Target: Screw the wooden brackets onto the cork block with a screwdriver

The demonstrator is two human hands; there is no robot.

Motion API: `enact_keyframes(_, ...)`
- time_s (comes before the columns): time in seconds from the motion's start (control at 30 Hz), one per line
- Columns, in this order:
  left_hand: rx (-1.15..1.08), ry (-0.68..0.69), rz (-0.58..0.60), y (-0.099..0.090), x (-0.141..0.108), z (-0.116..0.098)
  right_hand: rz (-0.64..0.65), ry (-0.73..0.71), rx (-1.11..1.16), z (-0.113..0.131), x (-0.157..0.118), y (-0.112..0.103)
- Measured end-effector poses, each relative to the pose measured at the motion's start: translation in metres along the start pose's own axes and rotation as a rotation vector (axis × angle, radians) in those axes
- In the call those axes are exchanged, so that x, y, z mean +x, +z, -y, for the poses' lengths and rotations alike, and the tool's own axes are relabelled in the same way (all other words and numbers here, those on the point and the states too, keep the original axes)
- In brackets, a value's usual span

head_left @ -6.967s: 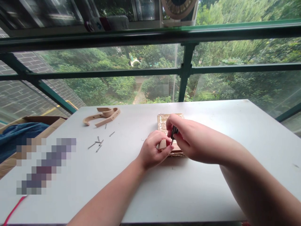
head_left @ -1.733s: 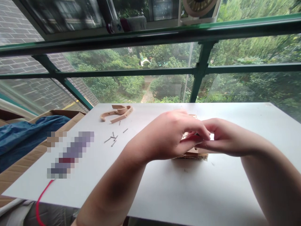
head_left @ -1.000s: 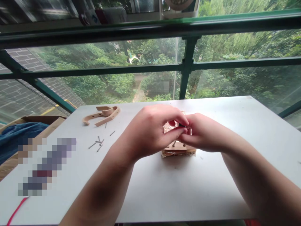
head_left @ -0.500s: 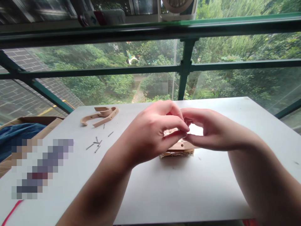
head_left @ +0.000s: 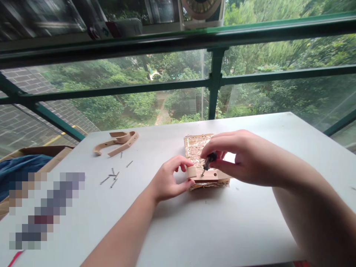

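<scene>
My right hand [head_left: 233,155] is closed around a short black-handled screwdriver [head_left: 210,158]. The tool's metal tip points down at a hole in a light wooden piece [head_left: 208,175], where a screw head seems to sit. Another dark hole shows just right of the tip. Under the wooden piece lies a rough block in clear wrapping [head_left: 194,146]. With fingertips and thumb, my left hand [head_left: 171,177] pinches the curled left end of the wooden piece. My right hand hides part of the block and of the wooden piece's right end.
Several loose screws [head_left: 113,175] lie left of my hands on the white table [head_left: 178,230]. Behind them sits a second curved wooden piece [head_left: 122,142]. A blurred-out object [head_left: 50,211] is at the table's left, beside a cardboard box [head_left: 55,150] with blue cloth. Windows stand behind.
My hands have moved apart from their meeting point above the block. My left hand has come down to the wooden piece's left end, and the screwdriver now shows in my right hand, tip lowered.
</scene>
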State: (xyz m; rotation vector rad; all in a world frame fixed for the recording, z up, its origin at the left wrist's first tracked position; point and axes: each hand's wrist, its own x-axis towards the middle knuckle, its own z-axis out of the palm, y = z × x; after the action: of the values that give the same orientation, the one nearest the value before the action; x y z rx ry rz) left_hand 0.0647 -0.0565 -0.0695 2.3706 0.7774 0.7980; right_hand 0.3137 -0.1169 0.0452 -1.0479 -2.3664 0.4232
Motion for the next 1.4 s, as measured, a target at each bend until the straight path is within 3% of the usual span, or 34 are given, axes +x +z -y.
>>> enact_keyframes(0.43,-0.044,0.027,-0.042,0.015,-0.002,-0.002,-0.06,0.096,-0.113,0.006,0.002,0.008)
enact_keyframes(0.87,0.052,0.055,-0.036,0.015,-0.001,-0.003,-0.159,0.201,-0.084,0.007,0.009,0.025)
enact_keyframes(1.1,-0.002,0.104,-0.096,0.023,-0.001,-0.002,-0.161,0.276,-0.027,-0.006,0.013,0.025)
enact_keyframes(1.4,-0.031,0.126,-0.131,0.029,0.001,-0.001,-0.132,0.271,-0.011,-0.005,0.013,0.025)
